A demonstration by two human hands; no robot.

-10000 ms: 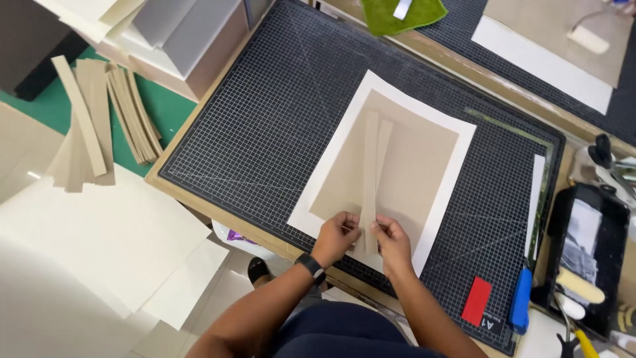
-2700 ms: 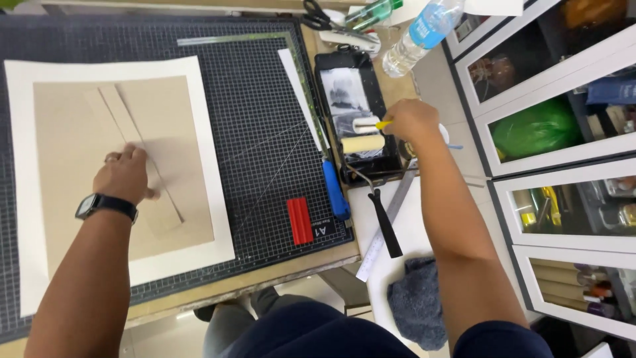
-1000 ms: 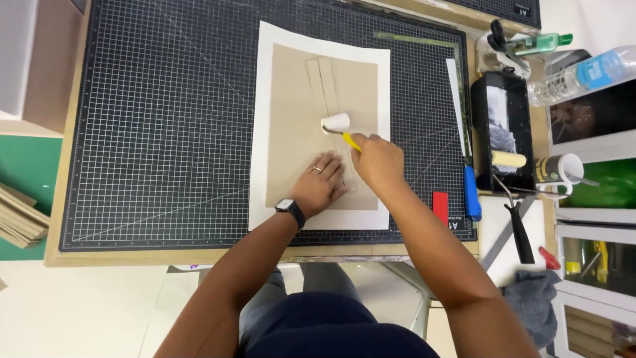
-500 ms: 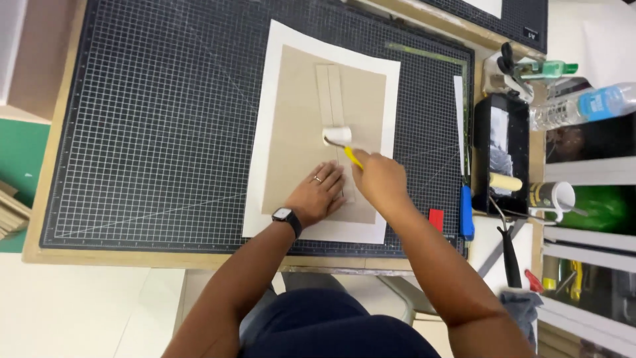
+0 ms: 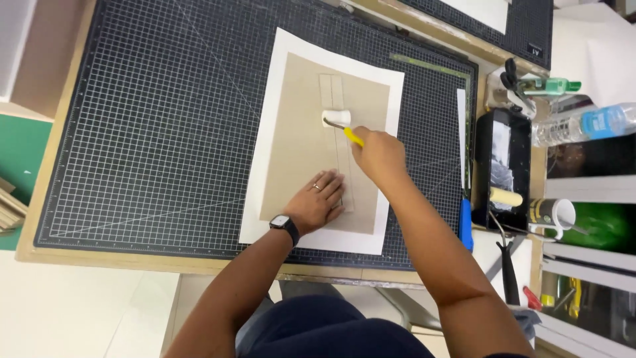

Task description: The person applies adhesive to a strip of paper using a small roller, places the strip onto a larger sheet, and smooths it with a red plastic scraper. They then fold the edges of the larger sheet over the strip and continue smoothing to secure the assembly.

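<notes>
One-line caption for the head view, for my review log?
Right hand runs a small yellow-handled roller along a narrow strip on brown board; left hand presses the board flat.

- There is only one view. The camera sits on the person's head and looks almost straight down at the work table.
- The person's arms come in from the bottom edge, so the far side of the table is at the top.
- It is near enough to show the grid lines on the dark cutting mat (image 5: 132,132), which fills most of the picture.
- The left hand (image 5: 318,202) and right hand (image 5: 379,154) sit near the middle.
- A black tray (image 5: 500,169) lies along the right side.
</notes>
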